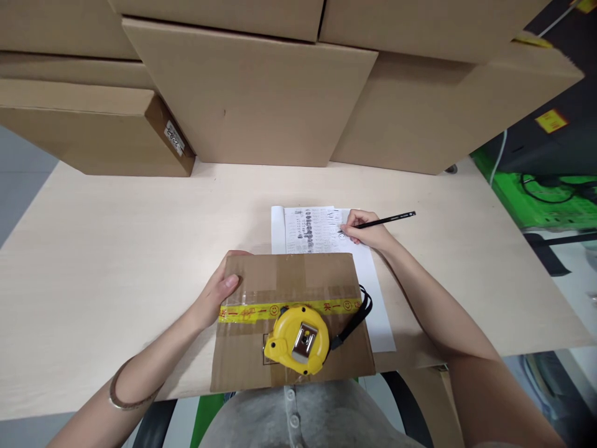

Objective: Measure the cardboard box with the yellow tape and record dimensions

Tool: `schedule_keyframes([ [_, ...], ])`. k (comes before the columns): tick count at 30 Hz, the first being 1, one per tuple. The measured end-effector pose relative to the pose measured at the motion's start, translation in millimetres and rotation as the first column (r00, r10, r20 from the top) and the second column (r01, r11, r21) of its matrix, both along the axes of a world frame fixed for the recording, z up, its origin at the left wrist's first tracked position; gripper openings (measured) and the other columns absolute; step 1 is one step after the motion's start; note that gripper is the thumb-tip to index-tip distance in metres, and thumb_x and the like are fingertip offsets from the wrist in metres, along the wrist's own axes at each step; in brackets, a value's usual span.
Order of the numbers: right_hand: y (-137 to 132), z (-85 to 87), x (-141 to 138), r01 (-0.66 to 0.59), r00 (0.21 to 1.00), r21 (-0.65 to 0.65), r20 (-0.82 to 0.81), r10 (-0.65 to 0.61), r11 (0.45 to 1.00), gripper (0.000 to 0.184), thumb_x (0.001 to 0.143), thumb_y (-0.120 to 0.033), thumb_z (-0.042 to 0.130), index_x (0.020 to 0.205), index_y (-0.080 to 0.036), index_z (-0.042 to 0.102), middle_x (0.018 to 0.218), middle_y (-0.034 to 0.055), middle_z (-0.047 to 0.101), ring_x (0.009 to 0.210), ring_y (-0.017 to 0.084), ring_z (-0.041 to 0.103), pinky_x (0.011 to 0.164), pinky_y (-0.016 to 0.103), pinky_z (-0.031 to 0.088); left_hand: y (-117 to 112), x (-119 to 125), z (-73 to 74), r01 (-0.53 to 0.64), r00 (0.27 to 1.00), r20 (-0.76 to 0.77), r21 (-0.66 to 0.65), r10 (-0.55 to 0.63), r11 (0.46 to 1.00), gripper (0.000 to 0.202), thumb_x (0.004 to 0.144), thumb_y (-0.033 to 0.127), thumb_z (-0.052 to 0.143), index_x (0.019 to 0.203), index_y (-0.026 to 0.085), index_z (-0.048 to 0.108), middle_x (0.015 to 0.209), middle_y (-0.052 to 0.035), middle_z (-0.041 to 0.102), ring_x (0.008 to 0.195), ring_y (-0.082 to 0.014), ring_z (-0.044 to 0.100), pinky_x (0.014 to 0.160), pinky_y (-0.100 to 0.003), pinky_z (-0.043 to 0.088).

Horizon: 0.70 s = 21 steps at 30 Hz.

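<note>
My left hand (217, 291) grips the left side of a cardboard box (247, 354), thumb on its top and the other fingers mostly hidden behind it. Yellow printed tape runs across the box. On top lies a yellow tape measure (290, 333) with a metal clip and a black wrist strap (354, 323). Beyond the box, my right hand (366, 229) pinches a black pencil (392, 219), its point down at a sheet of paper (321, 227) with printed and handwritten marks. The box hides the lower part of that sheet. Under it lies a larger white sheet (380, 317).
Large cardboard boxes (252, 99) stand along the back of the pale table (116, 267). A flatter box (93, 137) with a label is at the back left. On the right, black cables (550, 186) lie on a green surface (522, 208).
</note>
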State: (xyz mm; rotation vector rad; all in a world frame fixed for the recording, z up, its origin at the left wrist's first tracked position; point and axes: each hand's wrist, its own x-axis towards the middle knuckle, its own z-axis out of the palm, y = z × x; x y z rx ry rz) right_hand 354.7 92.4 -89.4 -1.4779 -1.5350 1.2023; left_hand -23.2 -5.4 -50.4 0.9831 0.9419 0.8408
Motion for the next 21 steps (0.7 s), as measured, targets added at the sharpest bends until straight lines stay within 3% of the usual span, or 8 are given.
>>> schedule_keyframes([
  [5,-0.4,0.7,-1.1,0.021,1.000,0.011,0.004,-0.021,1.000,0.040,0.071,-0.036,0.081,0.060,-0.022,0.045,0.042,-0.0048,0.053,0.035,0.007,0.043,0.037,0.020,0.030,-1.4,2.0,5.2,-0.020,1.000,-0.017,-0.032,0.020,0.999,0.055,0.083,0.060,0.066,0.118,0.020,0.055,0.102,-0.0062,0.066,0.088,-0.0241,0.062,0.073,-0.034,0.050],
  [13,-1.8,3.4,-2.3,0.028,1.000,0.009,0.005,-0.028,1.000,0.039,0.071,-0.035,0.080,0.059,-0.022,0.045,0.043,-0.0042,0.053,0.036,0.007,0.043,0.037,0.020,0.030,1.1,-4.3,-4.5,0.047,0.999,0.007,0.020,-0.047,0.999,0.051,0.088,0.059,0.062,0.121,0.022,0.054,0.104,-0.0050,0.066,0.088,-0.0233,0.062,0.073,-0.033,0.050],
  [21,-1.7,4.8,-2.8,0.039,0.999,0.034,0.016,-0.039,0.999,0.036,0.070,-0.030,0.076,0.059,-0.023,0.043,0.040,-0.0063,0.049,0.034,0.007,0.037,0.037,0.021,0.024,0.5,-4.1,-3.6,0.039,0.999,0.000,0.028,-0.039,0.999,0.050,0.089,0.057,0.061,0.122,0.021,0.054,0.103,-0.0063,0.066,0.088,-0.0238,0.063,0.073,-0.034,0.050],
])
